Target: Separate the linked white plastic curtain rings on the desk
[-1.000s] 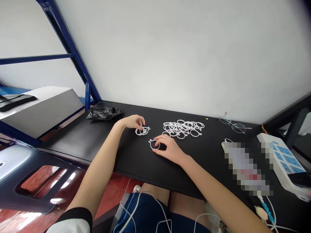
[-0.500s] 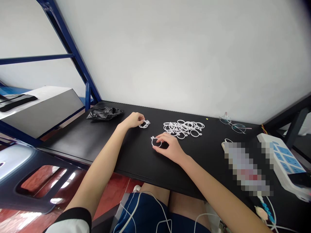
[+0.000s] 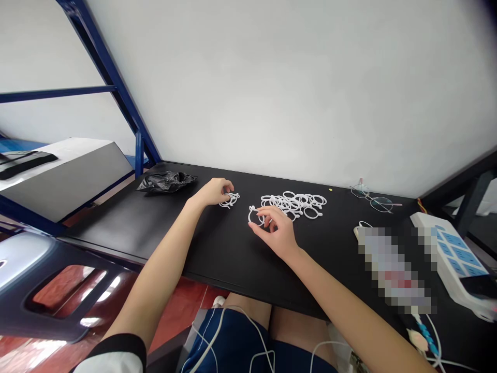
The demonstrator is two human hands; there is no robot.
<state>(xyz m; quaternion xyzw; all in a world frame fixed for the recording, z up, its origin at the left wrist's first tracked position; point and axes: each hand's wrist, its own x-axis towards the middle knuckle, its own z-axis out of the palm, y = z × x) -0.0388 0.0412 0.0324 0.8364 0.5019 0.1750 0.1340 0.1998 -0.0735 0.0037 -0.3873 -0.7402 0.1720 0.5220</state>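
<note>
My left hand (image 3: 215,192) is over a small cluster of white rings (image 3: 234,199) on the black desk. Its fingers are curled down and closed on those rings; the fingertips are partly hidden. Between the thumb and fingers of my right hand (image 3: 276,230) is a single white ring (image 3: 250,216) with a small knob on its rim. That ring is tilted up, just in front of the larger heap of white rings (image 3: 310,212). My right hand covers the near left part of the heap.
A crumpled black plastic bag (image 3: 166,181) lies at the desk's far left. Eyeglasses (image 3: 381,204) rest near the wall at right, behind a blurred-out phone-like object (image 3: 392,269). A white power strip (image 3: 450,254) stands at the right edge. White cables (image 3: 217,331) cross my lap.
My right hand has moved slightly up and right with its ring, towards the larger heap. The left hand stays almost in place, while the rings under it have shifted a little.
</note>
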